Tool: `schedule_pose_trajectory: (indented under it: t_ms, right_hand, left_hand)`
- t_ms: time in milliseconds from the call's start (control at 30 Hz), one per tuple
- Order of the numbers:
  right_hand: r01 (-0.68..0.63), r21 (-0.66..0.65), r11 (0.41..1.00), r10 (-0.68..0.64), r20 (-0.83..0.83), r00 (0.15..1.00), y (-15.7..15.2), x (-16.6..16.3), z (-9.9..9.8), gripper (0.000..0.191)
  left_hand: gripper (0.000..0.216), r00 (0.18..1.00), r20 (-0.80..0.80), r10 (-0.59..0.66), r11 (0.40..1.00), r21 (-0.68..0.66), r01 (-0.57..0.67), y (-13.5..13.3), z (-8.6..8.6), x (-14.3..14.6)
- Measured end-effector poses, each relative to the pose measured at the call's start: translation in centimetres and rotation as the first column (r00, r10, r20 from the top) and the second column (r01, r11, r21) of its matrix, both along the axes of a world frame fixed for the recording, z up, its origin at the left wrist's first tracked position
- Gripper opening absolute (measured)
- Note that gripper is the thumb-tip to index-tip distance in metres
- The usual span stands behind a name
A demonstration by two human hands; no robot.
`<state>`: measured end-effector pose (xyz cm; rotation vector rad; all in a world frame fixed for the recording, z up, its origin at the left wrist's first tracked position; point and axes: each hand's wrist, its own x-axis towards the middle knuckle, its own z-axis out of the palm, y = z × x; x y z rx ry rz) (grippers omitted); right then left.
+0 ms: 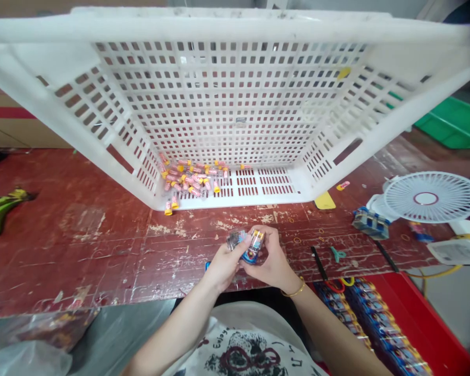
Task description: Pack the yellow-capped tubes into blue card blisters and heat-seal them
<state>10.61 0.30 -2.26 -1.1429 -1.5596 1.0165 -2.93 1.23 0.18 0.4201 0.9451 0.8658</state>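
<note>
In front of my body, both hands hold a small clear plastic blister pack [254,248] with blue print on it and something yellow-topped showing inside. My left hand [225,265] is closed on its left side, the thumb across the front. My right hand [273,259] grips the right side with curled fingers. Ahead stands a white plastic basket [235,28] tipped on its side, opening toward me. Several small clear tubes [191,178] with pink contents and yellow caps lie in its lower left; a few are at its front edge.
On the right are a small white fan [433,197], a bundle of blue packs [371,223], a yellow card [325,201] and a loose tube [342,185]. A red tray [423,308] holds rows of blue packs. Bananas [2,211] lie left; a green crate [454,122] stands behind.
</note>
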Motion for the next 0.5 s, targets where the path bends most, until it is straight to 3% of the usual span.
schedule_pose_trajectory:
  t_ms: [200,333,433,500]
  right_hand:
    - [0.099,0.058,0.993,-0.104,0.081,0.991,-1.4,2.9,0.8,0.069]
    - [0.273,0.121,0.954,-0.295,0.23,0.928,-4.9,8.3,0.3,0.066]
    - [0.485,0.118,0.866,-0.483,0.444,0.754,-10.7,15.8,-1.6,0.062]
    - [0.694,0.072,0.716,-0.577,0.62,0.532,-16.5,21.5,-3.4,0.06]
  left_hand:
    - [0.041,0.993,-0.08,-0.087,0.996,0.009,0.088,-0.2,-1.0,-0.3]
    - [0.052,0.955,-0.206,-0.215,0.972,0.046,0.229,-0.6,-1.1,0.7]
    - [0.056,0.931,-0.256,-0.261,0.96,0.036,0.279,-0.5,-1.2,1.9]
    - [0.055,0.917,-0.285,-0.28,0.955,0.01,0.295,-0.2,-1.3,2.7]
